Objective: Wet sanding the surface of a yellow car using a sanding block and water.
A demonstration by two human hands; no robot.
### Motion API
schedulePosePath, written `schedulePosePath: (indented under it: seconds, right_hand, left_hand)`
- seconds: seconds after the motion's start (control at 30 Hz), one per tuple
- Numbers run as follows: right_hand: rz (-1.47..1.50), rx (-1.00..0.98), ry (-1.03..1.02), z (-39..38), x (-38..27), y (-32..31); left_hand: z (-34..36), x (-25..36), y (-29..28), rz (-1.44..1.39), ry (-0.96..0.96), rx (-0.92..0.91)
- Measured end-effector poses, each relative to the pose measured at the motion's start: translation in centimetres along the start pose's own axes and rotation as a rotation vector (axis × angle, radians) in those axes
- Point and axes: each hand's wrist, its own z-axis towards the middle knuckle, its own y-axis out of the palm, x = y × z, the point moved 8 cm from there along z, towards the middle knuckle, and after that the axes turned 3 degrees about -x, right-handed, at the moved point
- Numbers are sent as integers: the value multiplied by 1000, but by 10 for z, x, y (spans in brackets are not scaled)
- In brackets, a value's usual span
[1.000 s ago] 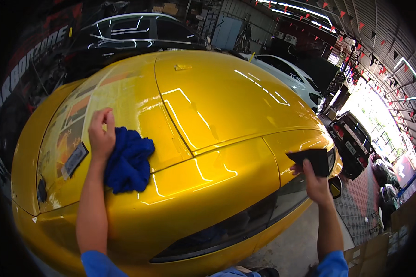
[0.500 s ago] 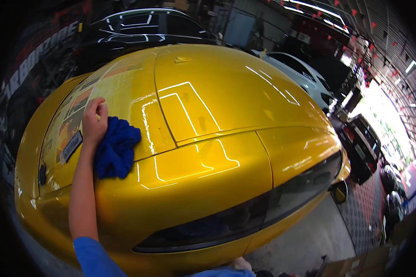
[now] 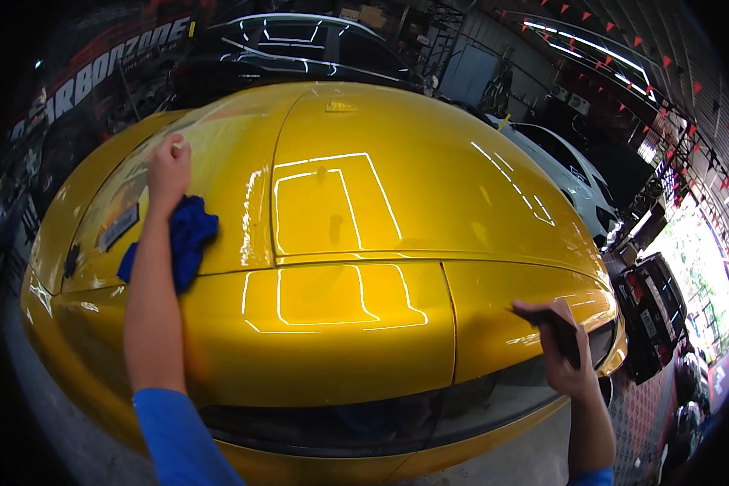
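Observation:
My left arm reaches over the far left of a glossy yellow car point(image 3: 364, 340). My left hand point(image 3: 170, 172) is closed in a fist above the panel, and what it holds, if anything, is hidden. Under that forearm lies a crumpled dark blue cloth point(image 3: 193, 243), partly covered by the arm. A small flat grey rectangular piece point(image 3: 119, 228) rests left of the cloth. On the right, my right hand point(image 3: 569, 360) is raised over the car's side, gripping a dark, flat piece point(image 3: 565, 328) whose kind I cannot make out.
A small black object point(image 3: 71, 261) sits by the panel's left edge. Behind stand a black car point(image 3: 300, 53) and a white car point(image 3: 555, 158). A dark vehicle point(image 3: 652, 316) is at the right, near a bright opening.
My right hand has come into view with the dark flat piece. My left hand has moved farther off from the blue cloth. The view has shifted slightly.

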Motion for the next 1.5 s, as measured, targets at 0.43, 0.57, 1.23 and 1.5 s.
schedulePosePath:
  seconds: [0.43,0.57,1.23,1.5]
  right_hand:
    - [-299,-494,-511,135,16,74]
    - [-356,-544,-519,140,29,74]
    - [-494,-563,-566,137,20,86]
    - [-463,-590,-586,139,14,89]
  left_hand:
    - [13,16,-22,23,87,-135]
    - [11,17,-14,35,71,-229]
    - [5,5,-6,-57,33,-342]
    - [4,17,-11,-55,47,-321]
